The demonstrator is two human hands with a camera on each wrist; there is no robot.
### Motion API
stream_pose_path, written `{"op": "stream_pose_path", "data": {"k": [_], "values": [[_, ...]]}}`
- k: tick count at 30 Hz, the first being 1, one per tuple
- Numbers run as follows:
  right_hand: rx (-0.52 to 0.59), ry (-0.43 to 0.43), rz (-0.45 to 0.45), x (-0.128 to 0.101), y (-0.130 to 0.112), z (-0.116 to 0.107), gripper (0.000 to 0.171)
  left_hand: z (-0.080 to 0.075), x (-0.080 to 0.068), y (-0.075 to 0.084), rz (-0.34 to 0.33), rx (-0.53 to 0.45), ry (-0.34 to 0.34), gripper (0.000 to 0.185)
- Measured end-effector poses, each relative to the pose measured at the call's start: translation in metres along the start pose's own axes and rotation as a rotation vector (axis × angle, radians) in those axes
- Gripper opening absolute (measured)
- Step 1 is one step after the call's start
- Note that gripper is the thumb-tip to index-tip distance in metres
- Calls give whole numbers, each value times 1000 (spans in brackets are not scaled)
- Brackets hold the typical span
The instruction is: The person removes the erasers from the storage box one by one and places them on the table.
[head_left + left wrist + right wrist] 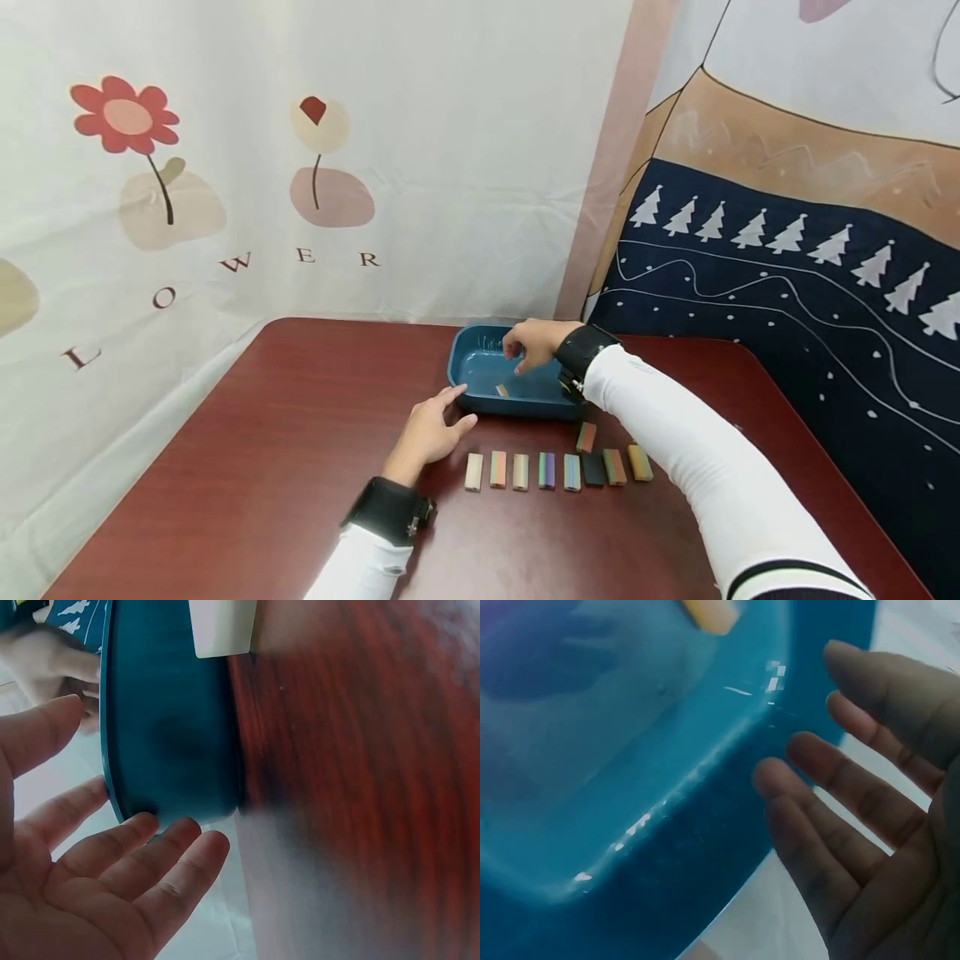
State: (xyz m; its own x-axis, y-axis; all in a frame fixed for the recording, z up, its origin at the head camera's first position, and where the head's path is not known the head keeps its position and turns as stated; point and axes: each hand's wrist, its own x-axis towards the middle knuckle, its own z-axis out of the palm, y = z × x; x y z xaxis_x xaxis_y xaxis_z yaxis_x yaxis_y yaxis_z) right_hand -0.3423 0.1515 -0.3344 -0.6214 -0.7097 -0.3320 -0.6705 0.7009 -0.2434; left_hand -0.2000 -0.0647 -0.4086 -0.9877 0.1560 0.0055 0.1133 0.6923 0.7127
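Note:
A blue plastic basin [517,407] stands near the back of the table. My left hand [429,429] is at its front left corner, fingers spread and fingertips at the wall; in the left wrist view they appear to touch it. Over the basin hovers my right hand [536,340], fingers loosely bent and holding nothing. In the right wrist view the right hand's fingers [802,847] stand apart above the basin rim. One small light-coloured block [502,390] lies on the basin floor.
In front of the basin is a row of small striped blocks, from a cream block [473,472] to a yellow block [640,462], with a black block [593,469] among them. A red-and-green block [587,437] lies behind the row. Printed curtains [465,167] hang behind the table.

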Motion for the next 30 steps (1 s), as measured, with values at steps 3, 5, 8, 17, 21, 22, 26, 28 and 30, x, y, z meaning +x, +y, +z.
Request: {"op": "stream_pose_path", "data": {"k": [3,5,8,17,21,22,26,28,30], "values": [[-94,-72,29,12,-6,0,29,2,-3,2,17,-10,-1,55],[-152,-121,46,17,-6,3,30,4,-4,4,27,-13,-13,55],[-212,-186,54,21,-5,11,31,8,-7,9,36,-19,-28,55],[-304,-286,61,27,-13,27,24,8,-7,15,72,-5,-33,53],[-321,-302,23,30,-19,30,20,7,-7,16,76,0,-35,53],[-321,-304,20,30,-20,31,19,7,-7,16,77,1,-36,53],[-312,-305,28,30,-23,32,22,7,-6,16,70,-4,-40,53],[-298,-308,28,31,-24,33,23,7,-6,16,67,-6,-40,53],[-287,-309,22,31,-25,34,23,7,-7,16,58,-6,-42,53]]}}
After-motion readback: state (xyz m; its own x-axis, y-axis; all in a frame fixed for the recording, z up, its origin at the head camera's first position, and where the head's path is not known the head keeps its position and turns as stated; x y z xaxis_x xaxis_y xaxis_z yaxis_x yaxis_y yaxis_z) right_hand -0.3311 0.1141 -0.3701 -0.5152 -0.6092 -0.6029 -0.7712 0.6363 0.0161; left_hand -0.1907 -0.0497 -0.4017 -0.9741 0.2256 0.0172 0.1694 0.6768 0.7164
